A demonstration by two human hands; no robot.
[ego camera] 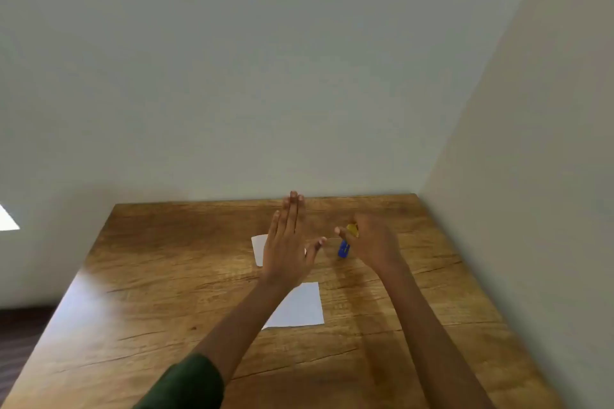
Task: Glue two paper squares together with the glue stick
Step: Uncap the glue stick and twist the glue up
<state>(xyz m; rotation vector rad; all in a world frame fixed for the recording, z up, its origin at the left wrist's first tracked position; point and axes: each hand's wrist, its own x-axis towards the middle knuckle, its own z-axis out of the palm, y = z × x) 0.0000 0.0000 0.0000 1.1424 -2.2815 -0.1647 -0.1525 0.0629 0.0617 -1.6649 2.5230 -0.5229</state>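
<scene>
Inside right hand (368,242) — glue stick (344,248)

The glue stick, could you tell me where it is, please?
In the head view, the glue stick is right of centre, gripped by the right hand, right of the far paper square.

left grip (287,247) flat, fingers straight | right grip (372,242) curled round glue stick (344,248)

Glue stick (344,248) in right hand (372,242); left hand (287,242) flat
</scene>
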